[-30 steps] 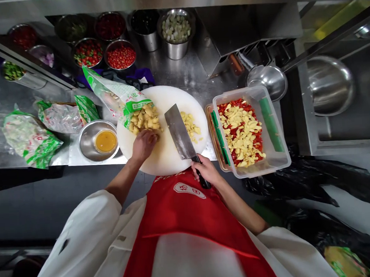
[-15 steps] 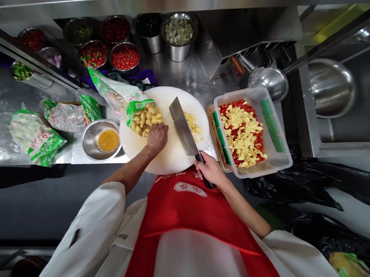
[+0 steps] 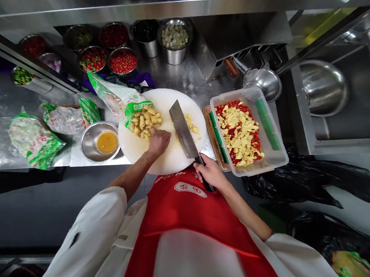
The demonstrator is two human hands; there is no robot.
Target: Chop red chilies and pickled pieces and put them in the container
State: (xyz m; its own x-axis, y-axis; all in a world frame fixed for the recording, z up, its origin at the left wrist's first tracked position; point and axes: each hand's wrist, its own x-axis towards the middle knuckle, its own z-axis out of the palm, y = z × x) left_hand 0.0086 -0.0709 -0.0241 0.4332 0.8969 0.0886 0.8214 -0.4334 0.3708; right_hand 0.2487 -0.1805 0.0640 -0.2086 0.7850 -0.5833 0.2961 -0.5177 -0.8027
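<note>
My right hand (image 3: pixel 209 170) is wrapped round the black handle of a cleaver (image 3: pixel 183 130), whose blade lies over the round white cutting board (image 3: pixel 170 162). Beside the pile of pale ginger pieces (image 3: pixel 146 119) is my left hand (image 3: pixel 159 142), its fingers bent and close together at the pile's lower right edge; what they grip, if anything, is hidden. The pile spills from an open green and white bag (image 3: pixel 119 94). Yellow slices (image 3: pixel 191 124) lie right of the blade. A clear tub (image 3: pixel 278 155) holds sliced ginger on red chillies.
A steel bowl (image 3: pixel 87 140) with orange liquid and filled plastic bags (image 3: pixel 34 139) stand at the left. Several steel pots, one with chopped red chillies (image 3: pixel 123 63), line the back. A ladle (image 3: pixel 263 85) lies behind the tub, near a sink (image 3: pixel 360 132) at the right.
My left hand has shifted slightly right and down from the top of the ginger pile. My right hand keeps its hold on the cleaver. The whole view has shifted slightly.
</note>
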